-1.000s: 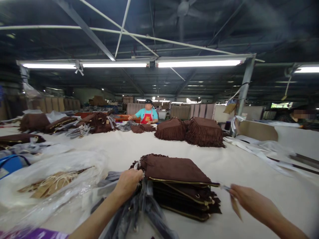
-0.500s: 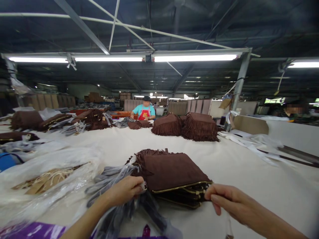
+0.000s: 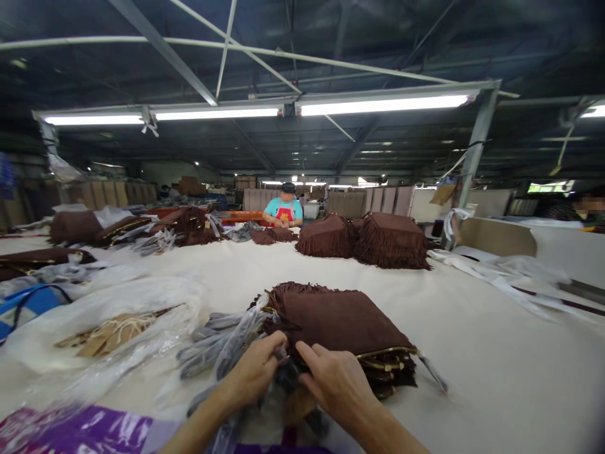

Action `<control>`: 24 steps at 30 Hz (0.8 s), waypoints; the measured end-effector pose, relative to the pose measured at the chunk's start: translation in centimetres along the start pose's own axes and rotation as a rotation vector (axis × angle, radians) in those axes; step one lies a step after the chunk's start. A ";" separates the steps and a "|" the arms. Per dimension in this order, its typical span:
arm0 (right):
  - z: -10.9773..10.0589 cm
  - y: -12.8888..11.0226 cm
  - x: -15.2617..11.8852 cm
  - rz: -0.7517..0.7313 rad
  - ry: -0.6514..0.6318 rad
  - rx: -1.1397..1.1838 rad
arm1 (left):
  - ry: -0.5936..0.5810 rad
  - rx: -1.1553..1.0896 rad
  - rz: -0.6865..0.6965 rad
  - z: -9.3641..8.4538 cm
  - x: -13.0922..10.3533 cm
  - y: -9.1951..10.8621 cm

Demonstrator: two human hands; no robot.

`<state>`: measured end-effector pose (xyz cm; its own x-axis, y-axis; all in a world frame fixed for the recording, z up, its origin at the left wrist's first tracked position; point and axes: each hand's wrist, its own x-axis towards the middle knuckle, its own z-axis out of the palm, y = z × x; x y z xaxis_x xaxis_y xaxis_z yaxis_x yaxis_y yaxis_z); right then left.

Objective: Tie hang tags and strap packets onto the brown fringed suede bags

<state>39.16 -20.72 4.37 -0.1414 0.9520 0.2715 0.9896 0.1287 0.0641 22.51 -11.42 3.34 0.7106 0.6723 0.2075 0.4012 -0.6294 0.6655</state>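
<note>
A stack of dark brown fringed suede pouches (image 3: 340, 318) with gold zips lies on the table before me. At its left front corner my left hand (image 3: 255, 369) is closed, pinching a plastic-wrapped strap end. Grey straps in clear wrap (image 3: 220, 343) spread out beside that hand. My right hand (image 3: 338, 381) is close to the left one, fingers bent together at the pouch's front edge. Below it dangles a blurred brown paper tag (image 3: 299, 407), apparently by a string in those fingers; the string itself is hidden. One loose wrapped strap (image 3: 433, 373) sticks out at the right corner.
An open clear plastic bag holds brown tags with white strings (image 3: 111, 334) at left, near a blue item (image 3: 31, 309). Fringed pouch piles (image 3: 390, 243) stand farther back. Another person (image 3: 283, 211) in a red apron works across the white table (image 3: 477, 334). Purple plastic (image 3: 94, 429) lies in front.
My right hand has moved left from the pouch's right corner to beside my left hand, and the tag has come along with it. The view has shifted slightly.
</note>
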 end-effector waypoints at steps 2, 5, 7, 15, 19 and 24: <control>0.7 0.0 0.5 -0.003 0.009 -0.033 | 0.045 0.046 -0.015 0.4 0.3 -0.2; 1.8 0.4 0.7 -0.024 0.020 -0.065 | 0.069 0.142 -0.071 1.0 0.6 -1.0; 2.3 0.7 0.5 -0.042 0.029 -0.094 | 0.050 0.141 -0.078 1.1 0.7 -1.7; 1.5 0.9 0.4 -0.081 0.078 -0.096 | -0.143 -0.292 -0.159 0.7 -0.6 -3.5; 1.2 0.9 0.5 -0.043 0.031 -0.030 | -0.064 -0.312 -0.044 1.0 -0.9 -2.8; 0.3 1.8 0.3 0.070 0.025 0.652 | -0.052 -0.183 0.019 0.8 -1.2 -1.5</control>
<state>40.95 -20.09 4.27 -0.0684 0.9585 0.2769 0.8083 0.2160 -0.5478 21.52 -11.55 1.50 0.7479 0.6368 0.1875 0.2786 -0.5574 0.7821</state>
